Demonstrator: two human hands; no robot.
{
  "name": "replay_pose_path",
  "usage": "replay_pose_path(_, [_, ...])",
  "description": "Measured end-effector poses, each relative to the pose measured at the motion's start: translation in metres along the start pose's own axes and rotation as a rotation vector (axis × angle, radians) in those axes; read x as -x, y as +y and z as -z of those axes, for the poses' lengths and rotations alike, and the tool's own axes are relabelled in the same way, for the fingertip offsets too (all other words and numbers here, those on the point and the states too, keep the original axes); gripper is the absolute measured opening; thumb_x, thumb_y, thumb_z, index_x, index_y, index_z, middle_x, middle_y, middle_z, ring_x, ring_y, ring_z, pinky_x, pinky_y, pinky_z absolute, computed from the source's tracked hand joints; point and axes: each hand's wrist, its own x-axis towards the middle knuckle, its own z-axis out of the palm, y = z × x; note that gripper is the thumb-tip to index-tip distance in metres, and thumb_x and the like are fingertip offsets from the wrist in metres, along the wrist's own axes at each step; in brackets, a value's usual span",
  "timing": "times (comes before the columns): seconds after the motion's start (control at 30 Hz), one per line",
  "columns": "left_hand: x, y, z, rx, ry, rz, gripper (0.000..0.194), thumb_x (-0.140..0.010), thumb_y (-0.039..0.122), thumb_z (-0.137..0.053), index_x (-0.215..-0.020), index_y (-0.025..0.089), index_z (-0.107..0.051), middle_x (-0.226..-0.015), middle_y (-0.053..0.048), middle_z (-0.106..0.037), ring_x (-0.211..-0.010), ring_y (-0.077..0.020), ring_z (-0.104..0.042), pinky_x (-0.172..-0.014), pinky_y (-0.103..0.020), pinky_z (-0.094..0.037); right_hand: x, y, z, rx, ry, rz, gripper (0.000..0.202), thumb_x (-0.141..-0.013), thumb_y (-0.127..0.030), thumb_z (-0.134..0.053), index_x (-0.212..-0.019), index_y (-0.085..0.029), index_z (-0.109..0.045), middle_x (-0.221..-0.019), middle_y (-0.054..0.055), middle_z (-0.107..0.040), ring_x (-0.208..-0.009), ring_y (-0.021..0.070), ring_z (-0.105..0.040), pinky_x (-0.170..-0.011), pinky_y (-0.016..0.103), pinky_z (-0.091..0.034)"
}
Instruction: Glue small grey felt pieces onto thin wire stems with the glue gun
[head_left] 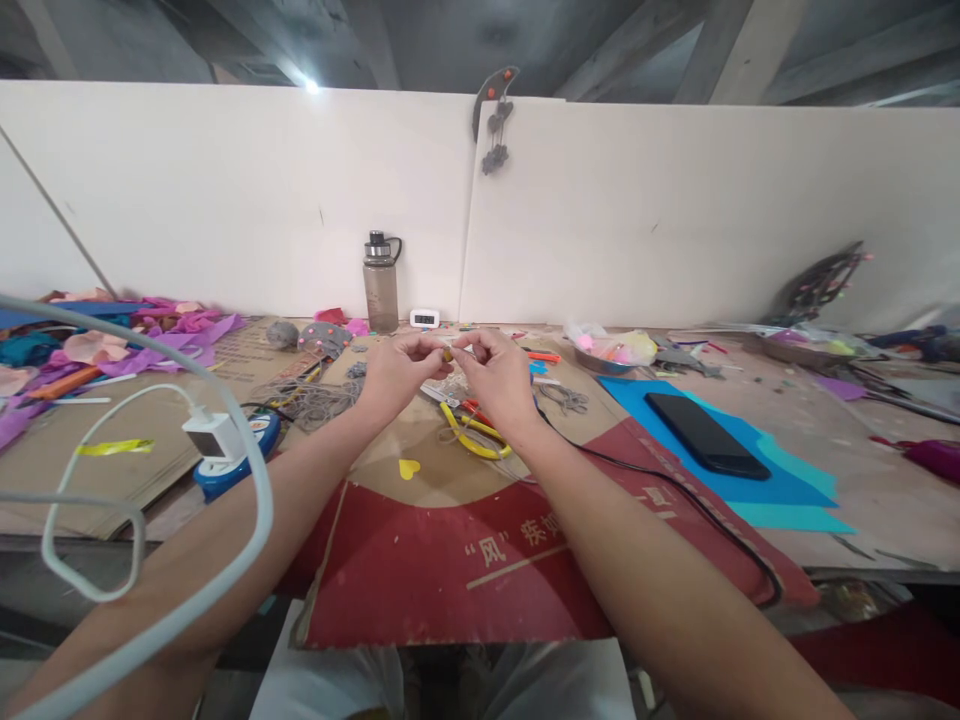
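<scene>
My left hand and my right hand meet fingertip to fingertip above the cardboard. A small yellow piece shows at the pinched fingertips of my left hand; its exact kind is too small to tell. Thumb and forefinger of my right hand are pressed together beside it, and what they grip is hidden. Just below the hands lies a yellow-handled cutting tool or pliers. A yellow heart cutout rests on the red and brown cardboard sheet.
Grey yarn lies left of the hands. A black phone sits on blue sheets at right. Behind stand a water bottle and a small clock. A white cable loops across the left foreground; a black cable crosses the cardboard.
</scene>
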Motion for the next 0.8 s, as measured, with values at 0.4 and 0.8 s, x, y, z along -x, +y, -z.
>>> replay_pose_path(0.4, [0.0008,0.0022,0.0016,-0.015,-0.085,-0.036,0.018,-0.073,0.029,-0.067,-0.08,0.012,-0.069,-0.076,-0.005,-0.071,-0.071,-0.0163,-0.07,-0.072,-0.029,-0.058,-0.0006,-0.0014,0.0025,-0.033,-0.008,-0.103,0.01,-0.073,-0.026,-0.059,-0.073,-0.019,-0.066,-0.056,-0.005,-0.039,-0.055,0.0112,-0.035,-0.057,0.025,-0.031])
replay_pose_path(0.8, [-0.0047,-0.0038,0.0053,0.13,-0.199,0.129,0.032,-0.066,0.04,-0.077,-0.077,0.012,-0.067,-0.069,-0.007,-0.071,-0.067,-0.0184,-0.07,-0.07,-0.032,-0.059,-0.0008,0.0002,0.0048,0.05,-0.048,0.013,0.009,-0.073,-0.023,-0.057,-0.073,-0.019,-0.065,-0.061,-0.002,-0.048,-0.06,0.0132,-0.042,-0.062,0.027,-0.034])
